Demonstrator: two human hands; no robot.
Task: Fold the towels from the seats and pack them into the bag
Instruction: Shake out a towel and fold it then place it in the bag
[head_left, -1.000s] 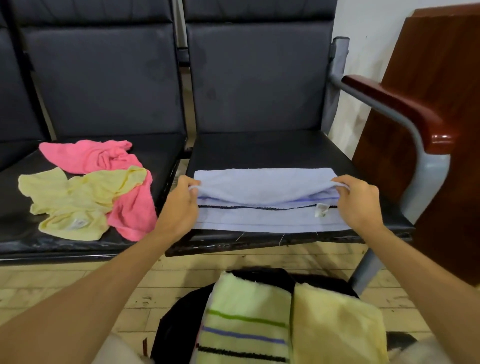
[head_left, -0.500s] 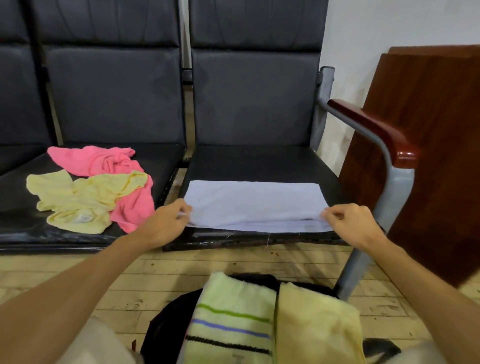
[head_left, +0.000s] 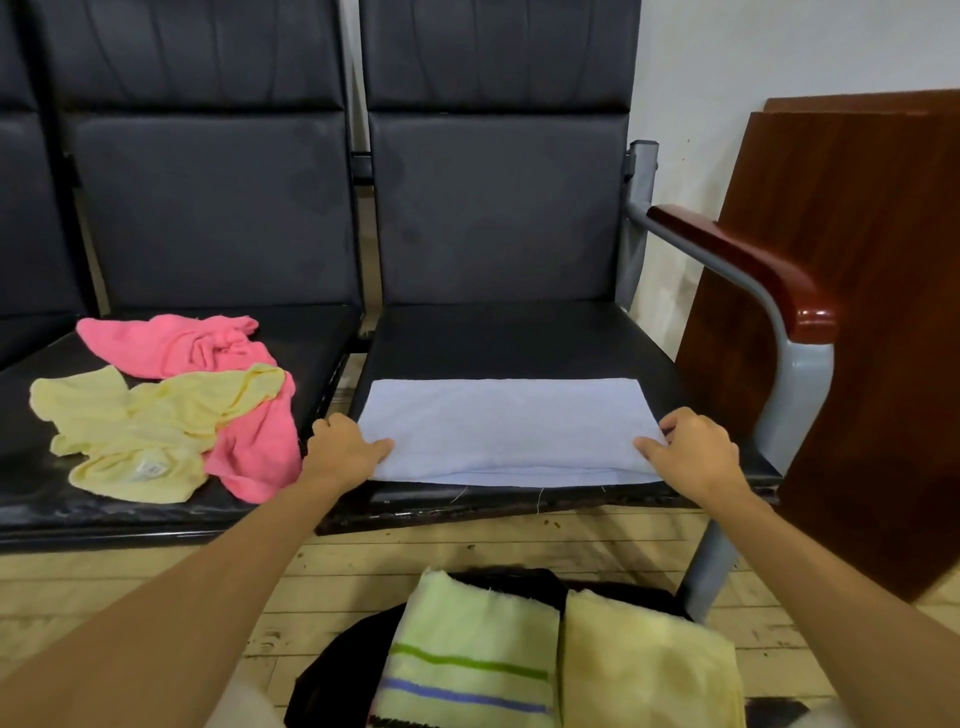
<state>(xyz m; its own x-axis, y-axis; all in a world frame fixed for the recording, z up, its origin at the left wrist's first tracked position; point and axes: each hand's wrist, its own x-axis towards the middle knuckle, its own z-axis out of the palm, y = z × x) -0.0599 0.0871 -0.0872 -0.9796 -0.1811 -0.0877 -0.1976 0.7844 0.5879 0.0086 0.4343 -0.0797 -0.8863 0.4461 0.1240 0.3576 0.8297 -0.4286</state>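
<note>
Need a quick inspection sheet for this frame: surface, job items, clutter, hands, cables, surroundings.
Surface: two black padded seats; right seat holds the work, left seat holds loose towels.
Job's things: light blue towel lies folded flat near the right seat's front edge. Pink towel and pale yellow towel lie crumpled on the left seat, yellow over pink. Black bag on the floor, with a striped towel and a yellow folded towel on top.
Clutter: nothing seen.
Hands: left hand and right hand each grip an end of the blue towel.
Cables: nothing seen.
Surroundings: wooden armrest, brown wooden panel, white wall, plank floor.
</note>
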